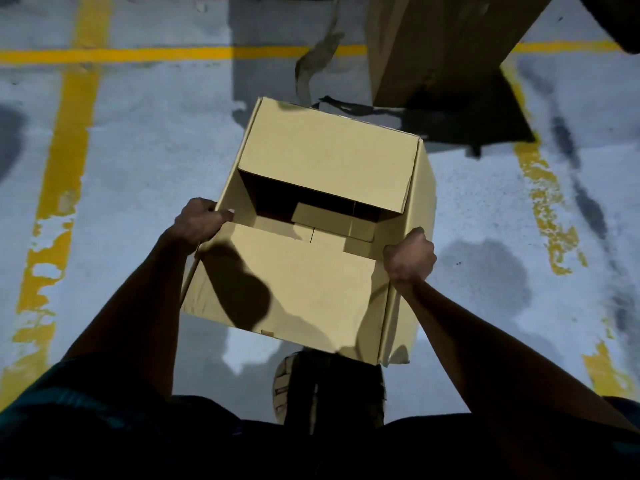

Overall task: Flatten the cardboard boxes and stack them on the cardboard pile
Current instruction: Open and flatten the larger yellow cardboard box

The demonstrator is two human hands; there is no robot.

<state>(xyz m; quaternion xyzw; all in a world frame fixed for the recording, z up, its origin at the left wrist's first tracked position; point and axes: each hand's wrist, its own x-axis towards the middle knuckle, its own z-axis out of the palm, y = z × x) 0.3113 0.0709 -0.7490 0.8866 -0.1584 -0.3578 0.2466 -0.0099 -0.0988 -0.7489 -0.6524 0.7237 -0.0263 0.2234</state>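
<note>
The scene is dimly lit; hard shadows are cast across the tan cardboard box (322, 233), and edges at 6 o'clock are darkened.

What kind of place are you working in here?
Probably a parking area or warehouse floor: worn yellow lines painted on grey concrete, with another big box standing nearby.

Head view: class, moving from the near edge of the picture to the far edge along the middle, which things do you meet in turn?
Shoe → open cardboard box gripped by left hand and right hand → dark patch on the floor → tall cardboard piece at the far edge.
</note>
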